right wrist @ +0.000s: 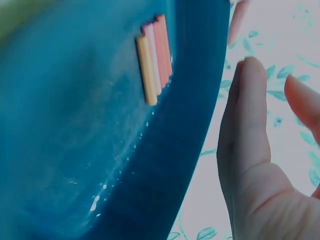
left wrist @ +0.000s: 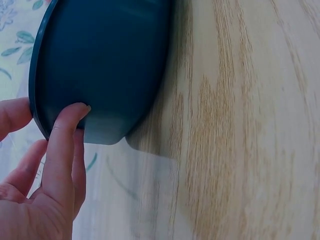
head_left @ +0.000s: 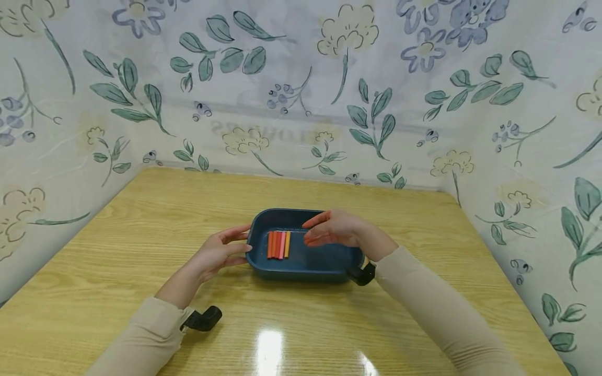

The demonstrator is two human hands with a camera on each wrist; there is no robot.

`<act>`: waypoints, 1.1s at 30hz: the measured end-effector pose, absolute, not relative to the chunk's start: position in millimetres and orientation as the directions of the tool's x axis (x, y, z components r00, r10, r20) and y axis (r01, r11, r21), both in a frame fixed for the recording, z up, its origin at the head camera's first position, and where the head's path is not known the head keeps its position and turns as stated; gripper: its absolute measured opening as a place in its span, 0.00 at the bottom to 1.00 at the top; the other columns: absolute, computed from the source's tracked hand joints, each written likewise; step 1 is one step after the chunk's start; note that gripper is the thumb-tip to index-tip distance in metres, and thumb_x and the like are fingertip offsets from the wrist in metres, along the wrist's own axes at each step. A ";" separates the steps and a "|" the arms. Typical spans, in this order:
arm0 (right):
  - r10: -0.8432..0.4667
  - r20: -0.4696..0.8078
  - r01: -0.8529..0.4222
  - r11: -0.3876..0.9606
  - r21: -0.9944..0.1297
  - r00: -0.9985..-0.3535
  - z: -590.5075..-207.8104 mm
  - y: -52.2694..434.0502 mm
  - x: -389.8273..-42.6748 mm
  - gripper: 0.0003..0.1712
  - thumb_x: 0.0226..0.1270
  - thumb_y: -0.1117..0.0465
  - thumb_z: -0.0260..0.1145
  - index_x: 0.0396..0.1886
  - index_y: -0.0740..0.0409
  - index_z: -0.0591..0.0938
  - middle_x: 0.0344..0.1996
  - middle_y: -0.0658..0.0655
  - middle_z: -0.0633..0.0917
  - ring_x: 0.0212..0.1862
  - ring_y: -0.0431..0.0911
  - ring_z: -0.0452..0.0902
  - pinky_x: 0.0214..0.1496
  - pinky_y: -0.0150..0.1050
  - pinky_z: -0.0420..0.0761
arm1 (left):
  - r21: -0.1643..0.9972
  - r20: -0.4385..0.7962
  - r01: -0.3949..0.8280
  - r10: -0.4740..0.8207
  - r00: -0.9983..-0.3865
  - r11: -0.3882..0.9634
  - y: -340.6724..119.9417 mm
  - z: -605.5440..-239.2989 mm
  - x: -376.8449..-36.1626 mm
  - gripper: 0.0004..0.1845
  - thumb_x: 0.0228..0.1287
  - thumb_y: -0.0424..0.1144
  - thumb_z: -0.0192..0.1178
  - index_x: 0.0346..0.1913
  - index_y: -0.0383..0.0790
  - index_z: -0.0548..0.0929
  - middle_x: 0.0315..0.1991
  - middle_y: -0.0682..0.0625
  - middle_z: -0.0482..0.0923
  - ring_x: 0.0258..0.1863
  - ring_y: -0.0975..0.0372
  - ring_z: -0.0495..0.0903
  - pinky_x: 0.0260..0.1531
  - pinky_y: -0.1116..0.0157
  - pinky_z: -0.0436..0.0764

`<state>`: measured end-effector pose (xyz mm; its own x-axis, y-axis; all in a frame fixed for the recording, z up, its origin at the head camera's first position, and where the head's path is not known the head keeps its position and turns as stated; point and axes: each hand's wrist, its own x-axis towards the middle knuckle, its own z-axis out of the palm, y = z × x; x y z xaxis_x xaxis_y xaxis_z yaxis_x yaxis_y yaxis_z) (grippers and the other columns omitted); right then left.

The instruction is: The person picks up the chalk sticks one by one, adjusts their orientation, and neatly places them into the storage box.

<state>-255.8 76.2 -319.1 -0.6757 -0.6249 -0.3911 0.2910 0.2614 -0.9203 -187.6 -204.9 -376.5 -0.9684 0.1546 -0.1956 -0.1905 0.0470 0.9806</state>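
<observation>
A dark blue oblong tub (head_left: 301, 277) with rounded corners stands on the table. Inside it, towards the left end, several short coloured sticks like chalk or crayons (head_left: 278, 245) lie side by side, in red, orange, pink and yellow. My left hand (head_left: 213, 256) holds the tub's left end, one digit at the rim and the other fingers against the outer wall (left wrist: 100, 65). Over the tub's right half is my right hand (head_left: 336, 230), fingers loosely extended with nothing in them. The right wrist view has the sticks (right wrist: 155, 60) beyond the fingers of this hand.
The wood-grain table (head_left: 188, 203) reaches back to a floral-patterned cloth (head_left: 291, 104) that surrounds it at the back and sides. Black wrist mounts (head_left: 204, 318) show below both hands. Bright glare lies on the tabletop in front.
</observation>
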 end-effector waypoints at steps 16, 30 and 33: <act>-0.502 -0.294 0.273 0.117 -0.955 -0.813 -345.1 133.8 -216.7 0.25 0.65 0.74 0.55 0.60 0.80 0.63 0.45 0.71 0.77 0.43 0.50 0.80 0.52 0.44 0.79 | 0.980 -0.199 -0.195 0.157 -0.967 0.044 -204.0 -373.1 -186.1 0.34 0.62 0.28 0.58 0.70 0.33 0.58 0.63 0.32 0.57 0.43 0.57 0.79 0.43 0.60 0.81; -0.415 -0.194 0.187 0.058 -0.981 -0.889 -357.6 166.8 -197.9 0.22 0.66 0.72 0.56 0.57 0.81 0.65 0.32 0.57 0.81 0.35 0.46 0.81 0.44 0.38 0.82 | 0.981 -0.192 -0.186 0.161 -0.968 0.046 -202.7 -373.8 -187.0 0.33 0.62 0.28 0.58 0.70 0.33 0.59 0.63 0.32 0.57 0.42 0.57 0.80 0.43 0.60 0.81; -0.397 -0.192 0.188 0.049 -0.981 -0.897 -358.9 174.2 -197.0 0.22 0.66 0.73 0.55 0.57 0.82 0.65 0.32 0.56 0.80 0.35 0.45 0.81 0.45 0.38 0.82 | 0.982 -0.188 -0.183 0.160 -0.969 0.048 -203.3 -374.9 -187.0 0.33 0.62 0.28 0.58 0.69 0.33 0.59 0.63 0.32 0.58 0.42 0.57 0.80 0.43 0.60 0.81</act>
<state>-197.0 174.2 -358.9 -0.8975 -0.3973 -0.1916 0.1875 0.0495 -0.9810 -187.0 -203.3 -374.9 -0.9690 0.1600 -0.1880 -0.1826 0.0482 0.9820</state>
